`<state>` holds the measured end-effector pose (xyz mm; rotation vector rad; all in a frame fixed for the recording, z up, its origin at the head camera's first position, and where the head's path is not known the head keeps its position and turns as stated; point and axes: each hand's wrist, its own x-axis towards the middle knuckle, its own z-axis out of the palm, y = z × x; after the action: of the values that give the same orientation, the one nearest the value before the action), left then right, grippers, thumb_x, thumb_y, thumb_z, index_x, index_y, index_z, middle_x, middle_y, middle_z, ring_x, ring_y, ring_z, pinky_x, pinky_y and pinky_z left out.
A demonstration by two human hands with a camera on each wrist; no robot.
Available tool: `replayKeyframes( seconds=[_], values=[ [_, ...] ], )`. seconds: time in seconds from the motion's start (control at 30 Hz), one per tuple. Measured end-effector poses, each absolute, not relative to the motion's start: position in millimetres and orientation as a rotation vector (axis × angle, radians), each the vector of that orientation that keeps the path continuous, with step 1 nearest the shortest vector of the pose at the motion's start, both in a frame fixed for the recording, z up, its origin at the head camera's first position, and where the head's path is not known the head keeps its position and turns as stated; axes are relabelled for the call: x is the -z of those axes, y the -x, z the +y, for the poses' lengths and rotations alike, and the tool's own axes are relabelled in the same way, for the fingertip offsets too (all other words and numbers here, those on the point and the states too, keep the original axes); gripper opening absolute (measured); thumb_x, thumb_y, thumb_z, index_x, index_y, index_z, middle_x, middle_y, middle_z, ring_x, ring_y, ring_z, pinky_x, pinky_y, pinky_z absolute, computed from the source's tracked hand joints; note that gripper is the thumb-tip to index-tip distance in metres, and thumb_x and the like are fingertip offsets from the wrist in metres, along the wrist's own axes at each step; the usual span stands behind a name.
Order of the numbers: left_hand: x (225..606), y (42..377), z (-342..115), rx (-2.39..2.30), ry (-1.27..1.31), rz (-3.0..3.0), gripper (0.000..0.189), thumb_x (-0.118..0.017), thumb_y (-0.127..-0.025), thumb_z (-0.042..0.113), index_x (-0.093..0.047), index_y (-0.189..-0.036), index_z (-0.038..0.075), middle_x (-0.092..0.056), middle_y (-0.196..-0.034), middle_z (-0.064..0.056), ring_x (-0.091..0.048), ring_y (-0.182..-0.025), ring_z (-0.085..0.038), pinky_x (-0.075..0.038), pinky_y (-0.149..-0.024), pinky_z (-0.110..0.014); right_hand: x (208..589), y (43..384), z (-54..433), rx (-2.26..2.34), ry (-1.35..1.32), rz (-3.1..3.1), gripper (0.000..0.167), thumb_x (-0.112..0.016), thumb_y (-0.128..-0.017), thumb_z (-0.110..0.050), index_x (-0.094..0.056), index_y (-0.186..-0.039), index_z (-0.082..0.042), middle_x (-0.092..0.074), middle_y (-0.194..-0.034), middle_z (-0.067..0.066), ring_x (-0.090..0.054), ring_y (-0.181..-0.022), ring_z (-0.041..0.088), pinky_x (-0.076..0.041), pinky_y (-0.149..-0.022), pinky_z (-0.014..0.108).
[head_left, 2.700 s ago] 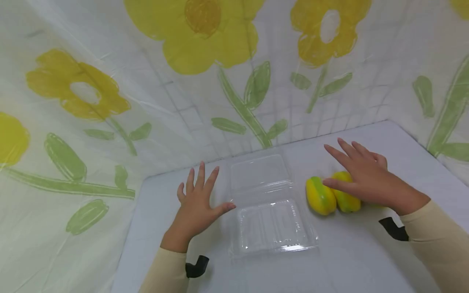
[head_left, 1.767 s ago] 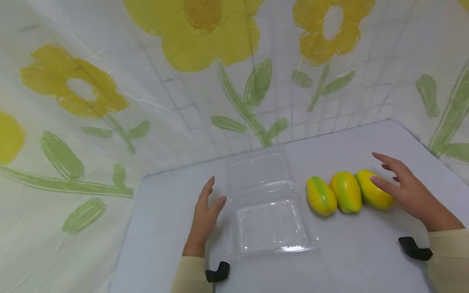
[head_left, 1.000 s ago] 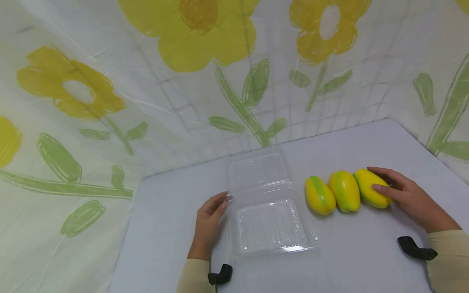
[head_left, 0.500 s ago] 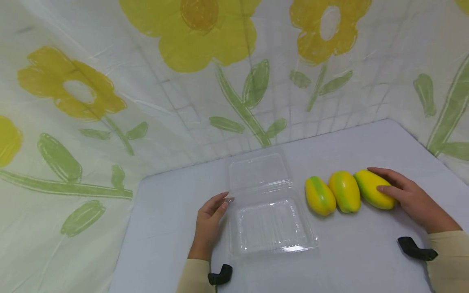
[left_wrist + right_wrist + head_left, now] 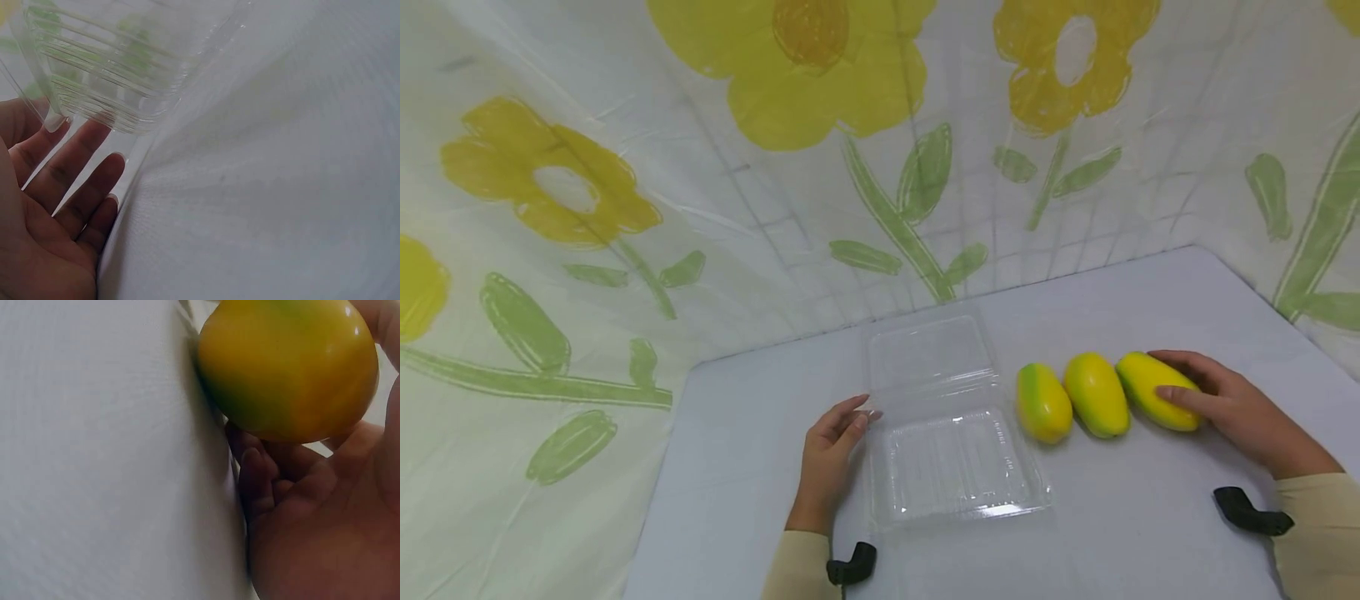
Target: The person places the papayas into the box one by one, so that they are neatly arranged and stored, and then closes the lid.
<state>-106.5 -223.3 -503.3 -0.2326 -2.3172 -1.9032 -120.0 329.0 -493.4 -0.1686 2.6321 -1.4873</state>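
An open clear plastic clamshell box [image 5: 957, 465] lies on the table, its lid [image 5: 928, 354] folded back toward the wall. My left hand [image 5: 826, 462] pinches the box's left edge near the hinge; in the left wrist view, thumb and fingers meet at its ribbed corner. Right of the box, three glossy yellow-green oval fruits, like mangoes or papayas, lie in a row: a left one [image 5: 1043, 404], a middle one [image 5: 1096, 394] and a right one [image 5: 1150, 385]. My right hand [image 5: 1240, 408] grips the right fruit, thumb on the near side, fingers behind and partly hidden.
A white cloth covers the table [image 5: 737, 425]. Behind it and along both sides hangs a white curtain [image 5: 715, 125] painted with yellow flowers. A black curved piece sits at each wrist, a left one [image 5: 852, 564] and a right one [image 5: 1251, 510].
Both hands came down, the left onto the box's edge, the right onto the right fruit. In the last half second all three fruits have rolled slightly left, turning their green stripes. The box stays put.
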Motion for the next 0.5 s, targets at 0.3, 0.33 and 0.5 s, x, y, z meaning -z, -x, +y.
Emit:
replayKeyframes(
  seconds=[0.3,0.33,0.5],
  values=[
    [503.1,105.4,-223.7,1.923,0.217,-2.321,0.036,-0.071,-0.109,0.021,-0.072,-0.141,0.008,-0.081,-0.116,-0.007,-0.072,-0.120,-0.028,-0.051,-0.103,-0.029,495.7,119.0,331.9,1.572,0.103,2.659,0.066,-0.064,-0.112,-0.032,-0.039,-0.167,-0.006,-0.041,-0.161,0.013,-0.039,-0.125,-0.004,-0.034,-0.089,0.005],
    [502.7,105.3,-223.5,1.922,0.214,-2.323,0.036,-0.071,-0.109,0.022,-0.072,-0.141,0.008,-0.081,-0.116,-0.007,-0.072,-0.120,-0.028,-0.051,-0.104,-0.029,495.6,118.6,332.2,1.585,0.091,2.660,0.066,-0.065,-0.112,-0.031,-0.039,-0.168,-0.007,-0.041,-0.161,0.013,-0.040,-0.125,-0.001,-0.034,-0.088,0.006],
    [501.4,104.5,-222.7,1.907,0.206,-2.335,0.035,-0.070,-0.109,0.022,-0.072,-0.141,0.009,-0.081,-0.116,-0.004,-0.072,-0.120,-0.025,-0.051,-0.105,-0.029,494.0,117.4,331.1,1.577,0.014,2.706,0.069,-0.064,-0.112,-0.035,-0.035,-0.171,-0.015,-0.035,-0.166,0.021,-0.043,-0.127,0.015,-0.035,-0.085,0.006]
  ],
)
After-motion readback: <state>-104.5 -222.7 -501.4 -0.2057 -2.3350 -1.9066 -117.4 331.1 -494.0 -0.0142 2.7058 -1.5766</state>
